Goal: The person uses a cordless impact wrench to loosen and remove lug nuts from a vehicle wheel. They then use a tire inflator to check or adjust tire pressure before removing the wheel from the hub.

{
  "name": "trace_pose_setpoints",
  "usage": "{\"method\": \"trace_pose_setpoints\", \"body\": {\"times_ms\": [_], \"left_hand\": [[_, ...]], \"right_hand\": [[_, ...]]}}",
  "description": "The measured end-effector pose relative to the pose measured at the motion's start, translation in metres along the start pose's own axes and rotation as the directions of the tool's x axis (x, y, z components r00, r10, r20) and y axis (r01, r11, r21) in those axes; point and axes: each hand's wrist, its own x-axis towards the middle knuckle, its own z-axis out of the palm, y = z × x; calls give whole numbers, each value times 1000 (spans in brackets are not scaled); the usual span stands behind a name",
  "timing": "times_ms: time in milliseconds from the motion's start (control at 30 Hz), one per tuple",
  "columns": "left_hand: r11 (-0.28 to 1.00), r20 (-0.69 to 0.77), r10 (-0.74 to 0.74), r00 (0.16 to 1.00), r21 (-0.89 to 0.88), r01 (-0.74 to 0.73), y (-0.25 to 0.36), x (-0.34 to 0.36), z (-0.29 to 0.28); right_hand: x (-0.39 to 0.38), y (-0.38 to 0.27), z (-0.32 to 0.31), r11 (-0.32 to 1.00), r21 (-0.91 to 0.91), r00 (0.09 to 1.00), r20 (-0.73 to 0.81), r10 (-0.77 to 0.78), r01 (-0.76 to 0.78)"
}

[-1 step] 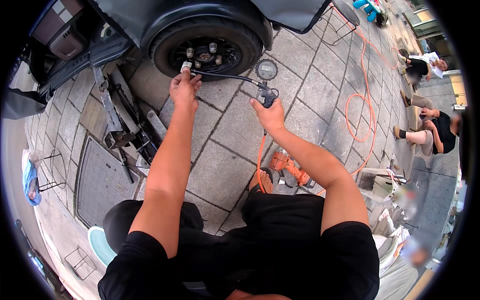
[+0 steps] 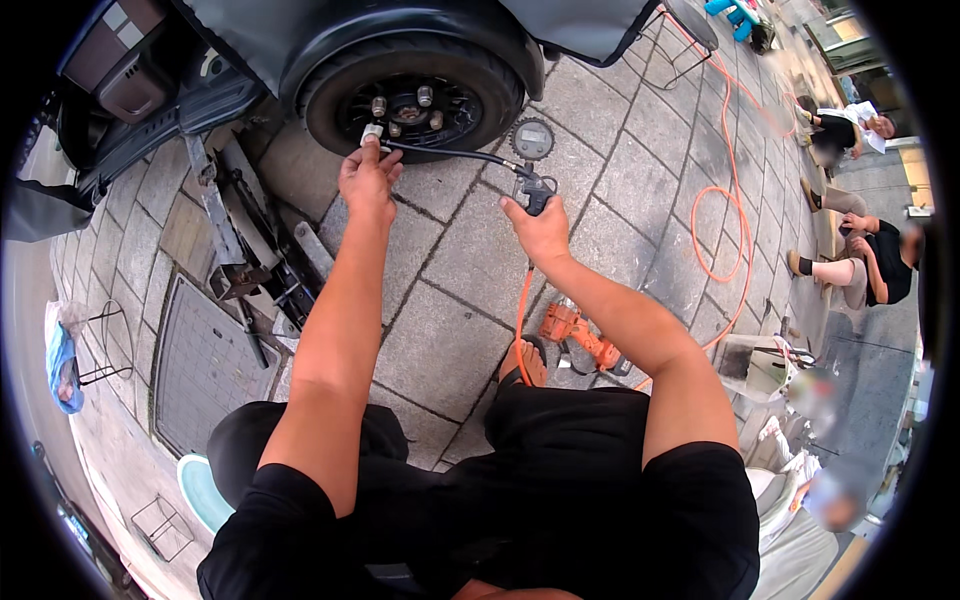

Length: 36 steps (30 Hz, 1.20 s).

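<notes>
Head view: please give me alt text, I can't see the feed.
A person's left grip holds a pale hose fitting at a black wheel while the right grip holds an inflator handle with a round gauge; a black hose joins fitting and handle. An orange power tool lies on grey paving.

Bright, diffuse daylight fills the fisheye-bent view.

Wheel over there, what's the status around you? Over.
Left hand pinching white hose fitting at the wheel. Right hand gripping inflator handle. Orange power tool on paving beside the foot.
</notes>
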Motion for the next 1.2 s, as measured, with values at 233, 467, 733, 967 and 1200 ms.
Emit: {"method": "trace_pose_setpoints", "body": {"times_ms": [233,467,733,967,1200], "left_hand": [[999,-1,-50,999,-4,50,-1,-3,4],[984,22,89,996,150,-91,-7,-8,6],[884,131,276,952,354,-305,-16,-5,-1],[627,168,472,865,626,-464,-18,-5,-1],[375,195,553,810,810,-450,2,-24,0]], "right_hand": [[-3,-9,-12,998,-39,997,-50,-54,52],[-3,-9,-14,998,-48,998,-36,-42,40],[-5,-14,-14,998,-56,999,-21,-37,35],[1,-10,-13,996,-68,998,-22,-55,54],[6,-8,-8,996,-55,997,-22,-67,66]]}}
